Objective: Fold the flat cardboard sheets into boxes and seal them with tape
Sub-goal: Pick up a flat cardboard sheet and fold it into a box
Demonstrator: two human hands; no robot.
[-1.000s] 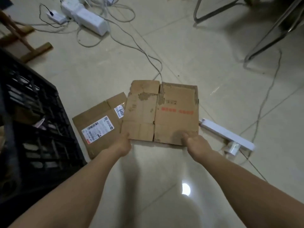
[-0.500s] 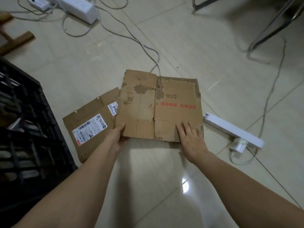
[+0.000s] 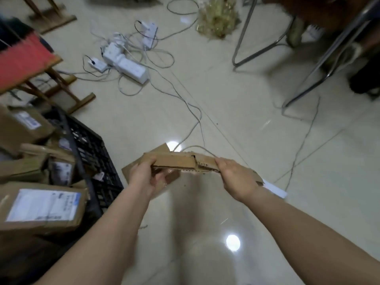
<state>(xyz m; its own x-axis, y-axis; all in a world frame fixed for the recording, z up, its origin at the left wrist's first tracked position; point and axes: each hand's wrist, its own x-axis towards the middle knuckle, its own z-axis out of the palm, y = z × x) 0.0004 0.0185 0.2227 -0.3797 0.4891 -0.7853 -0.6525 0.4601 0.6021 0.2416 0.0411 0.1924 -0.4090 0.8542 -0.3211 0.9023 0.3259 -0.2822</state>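
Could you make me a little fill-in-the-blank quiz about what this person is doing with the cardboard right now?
1. The flattened cardboard sheet is gripped by ____ hands.
2. The black crate stands on the person's ____ side.
3. The left hand and the right hand grip ____ ends of the sheet.
4. White power strips lie on the ____.

Missing words: two; left; opposite; floor

Open floor [image 3: 236, 112] ahead of the fingers [image 3: 151, 161], crossed only by thin cables [image 3: 197, 112] running toward a power strip [image 3: 127, 65] farther out. Bare tile below and behind the fingers too. Just left of the left fingers, blocked by a black crate [image 3: 92, 161] with cardboard parcels [image 3: 43, 208] stacked against it. Far ahead to the right, chair legs [image 3: 259, 50]. Just right of the right fingers [image 3: 223, 161], a flat white strip [image 3: 275, 189] on the floor
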